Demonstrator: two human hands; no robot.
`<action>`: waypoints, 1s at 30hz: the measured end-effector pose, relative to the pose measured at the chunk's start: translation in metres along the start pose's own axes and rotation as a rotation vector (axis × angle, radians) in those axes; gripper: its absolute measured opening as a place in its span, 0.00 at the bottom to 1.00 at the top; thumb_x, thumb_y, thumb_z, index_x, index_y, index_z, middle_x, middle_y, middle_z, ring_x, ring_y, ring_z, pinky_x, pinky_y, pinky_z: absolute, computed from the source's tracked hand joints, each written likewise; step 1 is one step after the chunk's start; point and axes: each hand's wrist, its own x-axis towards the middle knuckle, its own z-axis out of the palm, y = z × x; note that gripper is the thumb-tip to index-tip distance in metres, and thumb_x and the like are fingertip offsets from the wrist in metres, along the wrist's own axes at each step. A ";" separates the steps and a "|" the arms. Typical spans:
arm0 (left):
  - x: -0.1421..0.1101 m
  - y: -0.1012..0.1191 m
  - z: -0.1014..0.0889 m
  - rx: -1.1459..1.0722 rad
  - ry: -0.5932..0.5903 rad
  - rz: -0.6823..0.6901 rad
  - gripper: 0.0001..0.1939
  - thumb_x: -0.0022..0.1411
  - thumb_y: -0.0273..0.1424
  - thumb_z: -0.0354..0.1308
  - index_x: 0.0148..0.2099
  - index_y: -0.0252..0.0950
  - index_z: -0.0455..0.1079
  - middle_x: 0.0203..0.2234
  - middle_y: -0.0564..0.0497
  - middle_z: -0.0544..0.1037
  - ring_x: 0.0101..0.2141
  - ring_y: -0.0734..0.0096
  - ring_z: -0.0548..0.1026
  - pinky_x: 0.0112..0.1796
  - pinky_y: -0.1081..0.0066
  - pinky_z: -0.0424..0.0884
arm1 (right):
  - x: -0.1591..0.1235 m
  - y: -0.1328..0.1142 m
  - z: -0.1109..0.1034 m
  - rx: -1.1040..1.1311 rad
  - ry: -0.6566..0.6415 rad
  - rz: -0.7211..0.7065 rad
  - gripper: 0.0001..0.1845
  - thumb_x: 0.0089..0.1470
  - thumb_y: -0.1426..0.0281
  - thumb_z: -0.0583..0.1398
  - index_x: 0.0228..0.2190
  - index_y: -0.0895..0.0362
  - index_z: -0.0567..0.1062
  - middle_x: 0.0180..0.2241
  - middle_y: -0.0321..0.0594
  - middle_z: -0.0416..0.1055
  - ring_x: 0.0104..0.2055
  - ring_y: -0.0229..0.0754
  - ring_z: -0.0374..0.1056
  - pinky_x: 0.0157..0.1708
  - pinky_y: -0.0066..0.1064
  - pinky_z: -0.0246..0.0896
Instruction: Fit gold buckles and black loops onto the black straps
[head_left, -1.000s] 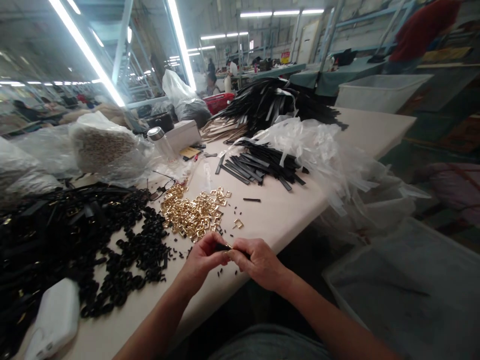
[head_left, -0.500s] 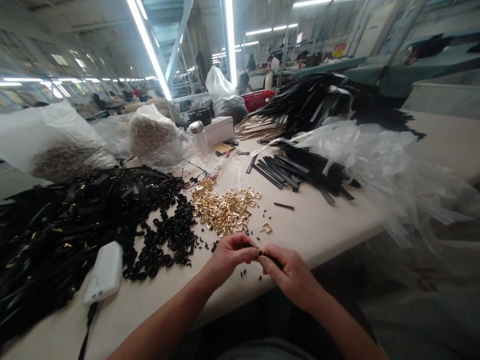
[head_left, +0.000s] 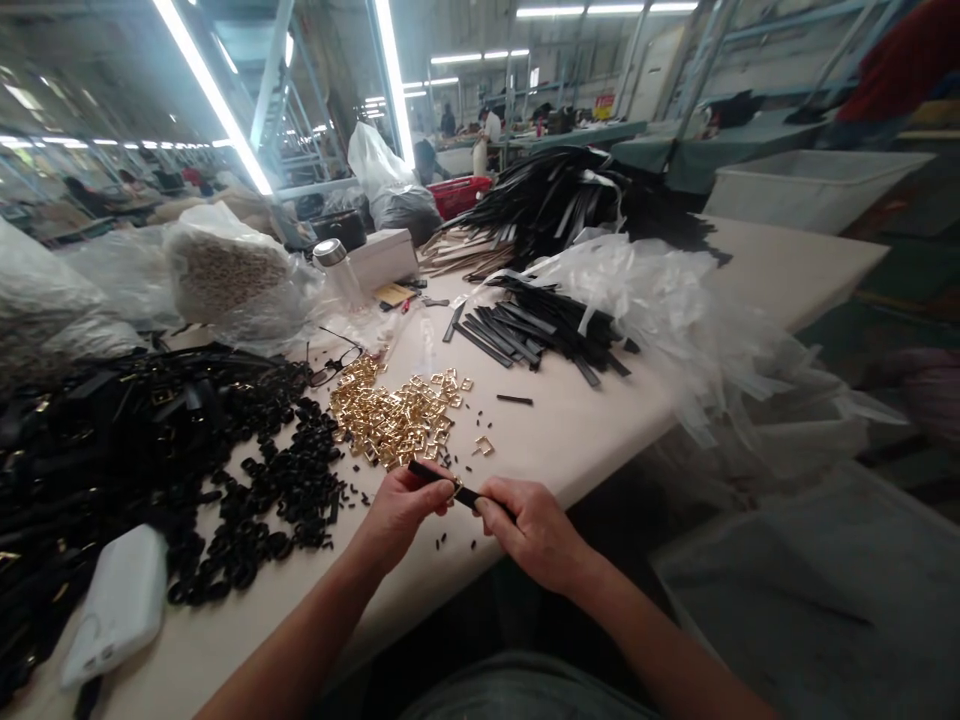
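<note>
Both my hands meet over the near edge of the cream table (head_left: 570, 440). My left hand (head_left: 401, 510) and my right hand (head_left: 529, 530) are closed on one short black strap (head_left: 442, 482) with a small gold buckle on its middle. The strap runs from the left fingertips to the right fingers. Just beyond the hands lies a heap of gold buckles (head_left: 394, 415), with one loose buckle (head_left: 484, 446) and a single black strap piece (head_left: 514, 400) beside it. Small black bits are scattered under my hands.
A big mass of black loops (head_left: 247, 470) covers the table's left, with a white power bank (head_left: 116, 605) on it. Cut black straps (head_left: 536, 330) lie on clear plastic (head_left: 675, 310). Bags, a white box (head_left: 382, 258), eyeglasses (head_left: 334, 362) and bins (head_left: 806, 185) stand around.
The strap now sticks out further from between my hands, tilted up to the left. My head view swung right again; the hands stay at the table edge.
</note>
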 end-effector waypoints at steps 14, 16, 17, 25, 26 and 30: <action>-0.002 0.002 0.012 0.205 -0.009 0.087 0.15 0.51 0.40 0.66 0.31 0.33 0.72 0.20 0.53 0.72 0.22 0.75 0.68 0.26 0.74 0.65 | 0.003 0.003 0.014 0.036 0.091 0.058 0.12 0.60 0.64 0.54 0.28 0.56 0.71 0.22 0.33 0.66 0.25 0.37 0.63 0.27 0.25 0.57; -0.001 -0.001 0.011 0.175 0.019 0.096 0.16 0.49 0.39 0.68 0.31 0.33 0.70 0.18 0.54 0.71 0.20 0.75 0.67 0.24 0.74 0.64 | 0.004 0.007 0.013 -0.010 0.109 0.055 0.14 0.59 0.62 0.54 0.26 0.56 0.70 0.21 0.32 0.64 0.25 0.37 0.62 0.26 0.25 0.56; -0.001 -0.002 0.011 0.173 0.037 0.111 0.16 0.48 0.38 0.69 0.30 0.33 0.69 0.17 0.55 0.70 0.20 0.76 0.66 0.24 0.75 0.64 | 0.004 0.009 0.012 -0.029 0.113 0.052 0.15 0.59 0.61 0.54 0.26 0.56 0.70 0.20 0.32 0.64 0.24 0.37 0.61 0.25 0.25 0.55; -0.010 0.000 0.012 0.073 -0.166 0.217 0.25 0.60 0.49 0.56 0.37 0.28 0.75 0.24 0.46 0.75 0.24 0.72 0.72 0.28 0.71 0.69 | 0.006 0.011 0.005 -0.015 0.153 0.037 0.20 0.57 0.55 0.55 0.22 0.55 0.70 0.19 0.31 0.63 0.22 0.36 0.60 0.23 0.23 0.56; -0.009 0.000 0.012 0.030 -0.195 0.181 0.25 0.61 0.49 0.56 0.37 0.28 0.75 0.25 0.45 0.75 0.24 0.73 0.72 0.28 0.72 0.69 | 0.005 0.009 0.003 -0.006 0.151 0.038 0.20 0.57 0.54 0.56 0.22 0.55 0.70 0.19 0.31 0.62 0.22 0.35 0.59 0.22 0.22 0.56; -0.003 -0.006 0.009 -0.052 -0.228 0.059 0.22 0.48 0.38 0.71 0.44 0.32 0.73 0.30 0.48 0.76 0.24 0.76 0.73 0.26 0.76 0.68 | 0.004 0.003 -0.001 0.042 0.093 0.059 0.21 0.56 0.54 0.56 0.21 0.55 0.72 0.19 0.32 0.62 0.22 0.36 0.60 0.23 0.21 0.58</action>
